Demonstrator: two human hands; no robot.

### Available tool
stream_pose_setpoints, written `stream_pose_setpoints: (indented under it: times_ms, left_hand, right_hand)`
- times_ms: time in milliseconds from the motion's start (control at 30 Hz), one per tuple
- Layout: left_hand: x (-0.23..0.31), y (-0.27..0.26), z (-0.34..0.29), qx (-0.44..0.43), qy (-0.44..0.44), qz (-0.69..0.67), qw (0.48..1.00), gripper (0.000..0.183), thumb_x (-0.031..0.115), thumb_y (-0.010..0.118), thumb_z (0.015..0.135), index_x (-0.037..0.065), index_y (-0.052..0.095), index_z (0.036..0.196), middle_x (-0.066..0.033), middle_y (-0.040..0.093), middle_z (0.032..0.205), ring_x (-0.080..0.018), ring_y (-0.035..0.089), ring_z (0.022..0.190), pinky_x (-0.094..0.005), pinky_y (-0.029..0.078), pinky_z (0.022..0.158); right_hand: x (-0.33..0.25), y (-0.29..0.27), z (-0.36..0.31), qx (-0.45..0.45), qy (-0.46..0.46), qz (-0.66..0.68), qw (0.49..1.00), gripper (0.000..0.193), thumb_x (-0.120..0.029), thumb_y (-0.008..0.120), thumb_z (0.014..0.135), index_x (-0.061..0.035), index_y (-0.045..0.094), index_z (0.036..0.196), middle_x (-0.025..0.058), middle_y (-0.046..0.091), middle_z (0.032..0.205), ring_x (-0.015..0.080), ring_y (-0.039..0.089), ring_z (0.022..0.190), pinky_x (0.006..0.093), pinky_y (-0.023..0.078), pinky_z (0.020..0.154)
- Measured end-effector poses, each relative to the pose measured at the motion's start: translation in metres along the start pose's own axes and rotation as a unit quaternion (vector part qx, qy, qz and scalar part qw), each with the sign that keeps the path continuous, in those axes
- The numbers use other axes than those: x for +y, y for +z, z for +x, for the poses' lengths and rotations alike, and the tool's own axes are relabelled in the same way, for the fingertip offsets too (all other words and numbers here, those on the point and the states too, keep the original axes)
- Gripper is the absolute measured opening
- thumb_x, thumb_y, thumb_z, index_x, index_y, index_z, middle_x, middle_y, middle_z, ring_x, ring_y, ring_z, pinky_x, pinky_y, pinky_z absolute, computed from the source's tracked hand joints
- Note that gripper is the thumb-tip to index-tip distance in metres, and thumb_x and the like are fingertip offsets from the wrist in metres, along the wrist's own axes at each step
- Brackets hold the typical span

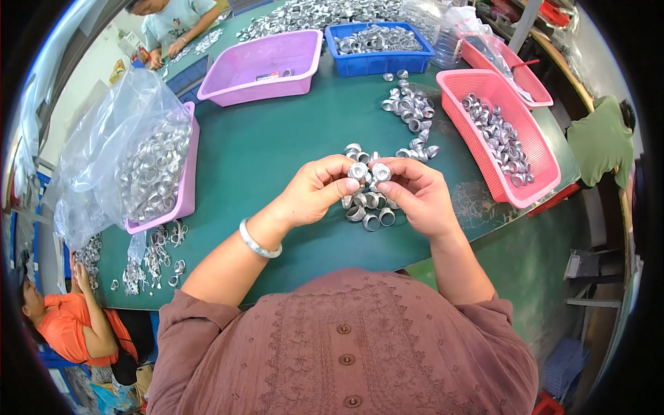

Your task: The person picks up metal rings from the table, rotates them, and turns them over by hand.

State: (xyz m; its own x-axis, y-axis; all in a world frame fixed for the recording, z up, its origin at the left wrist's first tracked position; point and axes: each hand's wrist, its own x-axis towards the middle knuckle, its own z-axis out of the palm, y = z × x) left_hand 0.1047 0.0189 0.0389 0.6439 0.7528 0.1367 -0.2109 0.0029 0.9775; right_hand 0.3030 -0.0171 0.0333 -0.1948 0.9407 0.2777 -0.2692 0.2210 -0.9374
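My left hand (312, 191) pinches a chunky silver ring (357, 171) between thumb and fingers. Another silver ring (381, 173) is gripped by the fingertips of my right hand (420, 194). The two rings are side by side, their round faces turned up toward me. Under and around my fingertips lies a small pile of similar rings (371, 221), partly hidden by my hands. Beyond my right hand a looser heap of rings (413, 109) trails away across the green tabletop (290, 131).
At the right stands a pink basket (477, 152) of rings. A blue tray (373, 63) of metal pieces and a purple tray (235, 76) sit at the back. Another purple tray (188, 187), bag-lined, holds rings at the left. Other people work at the far left, near left and right.
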Motion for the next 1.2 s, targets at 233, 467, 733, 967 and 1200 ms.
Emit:
stream_pose_setpoints:
  times_ms: [233, 467, 733, 967, 1200]
  left_hand:
    - [0.004, -0.004, -0.012, -0.002, 0.001, 0.033, 0.999, 0.020, 0.016, 0.052, 0.089, 0.001, 0.053, 0.103, -0.0022, 0.057, 0.096, -0.0096, 0.051, 0.088, -0.0261, 0.043, 0.081]
    - [0.003, -0.009, -0.019, -0.017, 0.001, 0.046, 0.999, 0.021, 0.021, 0.048, 0.091, 0.002, 0.051, 0.100, -0.0016, 0.054, 0.090, -0.0094, 0.048, 0.081, -0.0256, 0.042, 0.078]
    - [0.002, -0.014, -0.026, -0.028, -0.016, 0.054, 0.998, 0.024, 0.025, 0.047, 0.092, 0.002, 0.051, 0.099, -0.0011, 0.053, 0.087, -0.0089, 0.047, 0.079, -0.0244, 0.041, 0.075]
    - [0.000, -0.013, -0.027, -0.028, -0.052, 0.021, 0.998, 0.023, 0.025, 0.047, 0.092, 0.003, 0.051, 0.098, -0.0006, 0.053, 0.085, -0.0078, 0.048, 0.077, -0.0234, 0.042, 0.073]
    - [0.007, -0.006, 0.024, -0.009, -0.105, 0.086, 0.991, 0.019, 0.026, 0.052, 0.090, 0.007, 0.053, 0.087, 0.0026, 0.054, 0.071, -0.0056, 0.048, 0.064, -0.0206, 0.040, 0.059]
  right_hand:
    - [0.006, 0.011, 0.003, -0.022, -0.001, -0.032, 0.999, 0.019, 0.001, 0.060, 0.080, 0.0013, 0.059, 0.099, 0.0031, 0.060, 0.092, 0.0065, 0.055, 0.078, 0.0208, 0.045, 0.069]
    - [0.007, 0.018, 0.003, -0.023, 0.024, -0.048, 0.998, 0.020, -0.001, 0.061, 0.079, 0.0012, 0.059, 0.099, 0.0016, 0.060, 0.087, 0.0057, 0.054, 0.074, 0.0204, 0.045, 0.066]
    - [0.004, 0.021, 0.002, -0.037, 0.042, -0.070, 0.996, 0.018, -0.004, 0.063, 0.078, 0.0008, 0.059, 0.096, 0.0006, 0.060, 0.082, 0.0057, 0.053, 0.072, 0.0208, 0.044, 0.065]
    - [0.002, 0.022, 0.000, -0.044, 0.054, -0.082, 0.994, 0.017, -0.005, 0.064, 0.078, 0.0005, 0.059, 0.094, -0.0006, 0.058, 0.080, 0.0053, 0.051, 0.069, 0.0205, 0.043, 0.063]
    - [0.000, 0.004, -0.017, -0.022, 0.072, -0.062, 0.995, 0.014, -0.004, 0.064, 0.078, 0.0010, 0.059, 0.090, -0.0019, 0.056, 0.078, 0.0040, 0.046, 0.066, 0.0191, 0.040, 0.059]
